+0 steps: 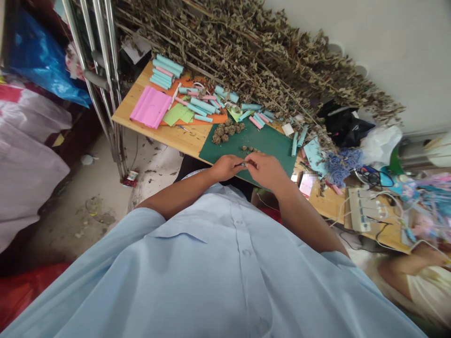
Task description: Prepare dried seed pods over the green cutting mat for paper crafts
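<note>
Wooden table (193, 137), green mat (273, 146), dried stalks (253, 54) behind; left fingers (235, 162), right fingers (253, 159) pinching small indistinct piece (243, 164).

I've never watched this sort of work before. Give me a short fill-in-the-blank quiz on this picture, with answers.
1. The clustered brown balls rest on a mat coloured ____.
2. The hand nearer the tangled blue strings is the person's ____ hand.
3. The metal crutches stand by the table's ____ end.
4. The person's shirt is light ____.

Missing words: green; right; left; blue.
</note>
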Demonstrator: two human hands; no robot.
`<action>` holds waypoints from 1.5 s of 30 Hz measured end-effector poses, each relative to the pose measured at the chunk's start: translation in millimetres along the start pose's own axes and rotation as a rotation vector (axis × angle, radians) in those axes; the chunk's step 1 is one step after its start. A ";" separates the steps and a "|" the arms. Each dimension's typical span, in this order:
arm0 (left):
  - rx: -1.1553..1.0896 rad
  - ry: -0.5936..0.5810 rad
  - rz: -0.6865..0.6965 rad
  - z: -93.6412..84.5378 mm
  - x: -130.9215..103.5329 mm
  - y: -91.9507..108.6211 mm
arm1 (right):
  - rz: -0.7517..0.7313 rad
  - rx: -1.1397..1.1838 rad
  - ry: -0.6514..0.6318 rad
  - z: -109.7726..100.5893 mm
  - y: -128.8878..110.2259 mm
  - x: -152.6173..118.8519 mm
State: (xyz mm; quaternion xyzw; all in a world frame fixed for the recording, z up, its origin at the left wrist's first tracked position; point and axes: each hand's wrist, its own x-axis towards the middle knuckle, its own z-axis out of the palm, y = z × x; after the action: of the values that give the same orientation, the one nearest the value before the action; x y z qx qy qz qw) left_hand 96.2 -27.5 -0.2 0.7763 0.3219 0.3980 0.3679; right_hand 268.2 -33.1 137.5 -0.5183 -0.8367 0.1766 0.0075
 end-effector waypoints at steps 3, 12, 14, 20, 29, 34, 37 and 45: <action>-0.008 0.001 0.004 0.8 -0.1 -0.3 | 0.039 -0.009 -0.010 -0.8 -1.6 1.0; 0.010 -0.006 -0.007 1.2 -0.1 0.8 | 0.001 -0.156 -0.083 -7.1 -7.6 6.0; 0.010 0.006 0.001 1.8 -0.2 0.1 | -0.007 -0.189 -0.109 -9.0 -10.1 8.2; 0.015 0.002 0.000 4.1 -0.2 -2.8 | -0.033 -0.251 -0.194 -14.4 -15.0 16.2; 0.016 0.013 -0.033 4.5 0.4 -4.7 | -0.048 -0.261 -0.204 -15.1 -14.7 18.9; 0.007 0.009 -0.018 3.5 0.8 -4.0 | -0.052 -0.152 -0.159 -16.8 -8.5 12.5; -0.016 0.014 -0.010 3.4 0.7 -5.2 | -0.048 -0.089 -0.133 -16.6 -1.9 8.6; 0.033 0.024 -0.017 5.7 0.0 -11.3 | -0.280 -0.154 -0.194 -17.0 11.9 5.0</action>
State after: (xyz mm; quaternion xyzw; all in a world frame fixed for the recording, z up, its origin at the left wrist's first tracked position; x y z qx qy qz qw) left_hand 98.8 -23.4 -11.9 0.7746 0.3396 0.3987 0.3545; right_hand 279.5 -19.1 149.0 -0.3765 -0.9085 0.1582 -0.0885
